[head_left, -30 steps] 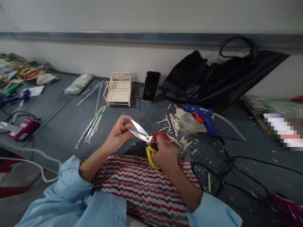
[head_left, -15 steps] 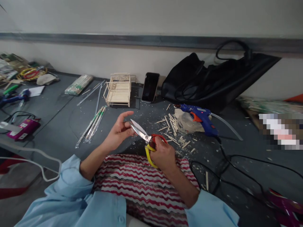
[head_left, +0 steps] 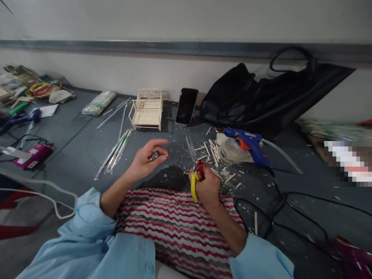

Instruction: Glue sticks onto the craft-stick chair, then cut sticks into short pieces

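Note:
My right hand (head_left: 208,186) grips a pair of scissors (head_left: 194,178) with one red and one yellow handle. The blades point away from me over the dark table and look smeared by motion. My left hand (head_left: 148,158) is held above the table, left of the scissors and apart from them. Its thumb and a finger are pinched together, with a tiny pale bit at the tips too small to name. Loose cut sticks (head_left: 213,152) lie just beyond my right hand. Farther back stands a small model (head_left: 147,112) built of thin wooden sticks.
A blue glue gun (head_left: 250,143) rests on a crumpled pale wrapping, its black cable (head_left: 293,193) looping at right. A phone (head_left: 186,106) leans upright before a black bag (head_left: 247,97). Wrapped sticks (head_left: 117,153) lie at left; a striped cloth (head_left: 174,221) covers my lap.
My right hand has drawn the scissors away from my left hand, to the right, and the blades have turned to point more straight ahead. My left hand has barely moved.

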Available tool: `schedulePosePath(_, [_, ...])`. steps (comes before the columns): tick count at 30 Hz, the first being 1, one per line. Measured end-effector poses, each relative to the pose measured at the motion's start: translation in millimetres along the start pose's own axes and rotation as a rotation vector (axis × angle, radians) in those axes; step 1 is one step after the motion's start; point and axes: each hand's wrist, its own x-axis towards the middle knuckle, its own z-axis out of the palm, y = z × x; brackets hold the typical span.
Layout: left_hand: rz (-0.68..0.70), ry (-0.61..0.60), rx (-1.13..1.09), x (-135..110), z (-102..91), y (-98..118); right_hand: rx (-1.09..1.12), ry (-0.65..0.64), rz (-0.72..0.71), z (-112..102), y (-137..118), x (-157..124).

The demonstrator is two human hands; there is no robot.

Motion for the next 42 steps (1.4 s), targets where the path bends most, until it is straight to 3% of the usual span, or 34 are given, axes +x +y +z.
schedulePosePath(3, [0.099,-0.037,0.361,6,-8.3,-13,0.002,0.032,-0.006,0,1,0])
schedulePosePath(6, [0.097,-0.133,0.572,12,-16.2,-23,0.012,0.027,-0.001,-1,0,1])
schedulePosePath(15, [-0.013,-0.377,0.702,11,-28.6,-31,0.088,-0.027,0.054,3,-2,3])
schedulePosePath(18, [-0.027,-0.420,0.685,9,-27.0,-29,0.082,-0.076,0.044,2,-7,0])
schedulePosePath(20, [-0.003,-0.383,0.701,9,-22.5,-27,0.042,-0.072,-0.005,2,-10,-2])
schedulePosePath(24, [0.110,-0.252,0.638,18,-3.9,-21,-0.098,0.030,-0.259,-1,-18,-10])
schedulePosePath(27, [0.177,-0.271,0.589,34,17.0,-9,-0.108,0.083,-0.466,-4,-24,-16])
schedulePosePath(30, [0.223,-0.338,0.569,56,43.9,3,-0.061,0.100,-0.585,-6,-29,-20])
schedulePosePath(33, [0.259,-0.383,0.479,76,76.1,5,-0.029,0.124,-0.605,-6,-30,-21])
schedulePosePath(37, [0.333,-0.536,0.415,93,115.1,-4,0.000,0.107,-0.549,-5,-28,-20])
schedulePosePath(42, [0.319,-0.687,0.492,97,135.7,-12,0.015,0.123,-0.524,-3,-27,-20])
